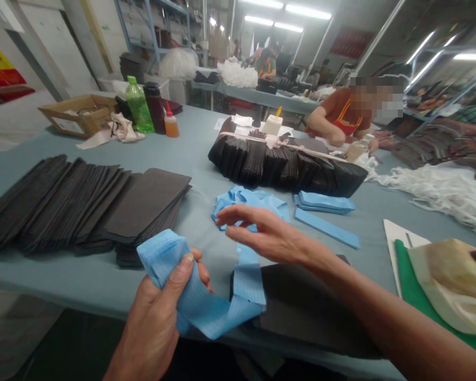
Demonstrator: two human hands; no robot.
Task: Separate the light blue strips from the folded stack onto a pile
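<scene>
From where I stand, the work looks partway along: one layered wad of blue strip (201, 304) is gathered at lower centre, its tail looping towards one loose heap (267, 200) mid-frame, which looks left to deal with. The left hand (156, 307) is closed round the wad; the right hand (267, 233) is open, fingers loosely curved, apparently empty above the heap. Right of centre on the bench (194, 140) lie one small blue stack (324, 202) and one flat blue piece (327, 228). I count one tied black bundle (269, 161), upper centre, and three bottles (138, 108), upper left; the black panels (75, 206), left, overlap too much to count.
</scene>
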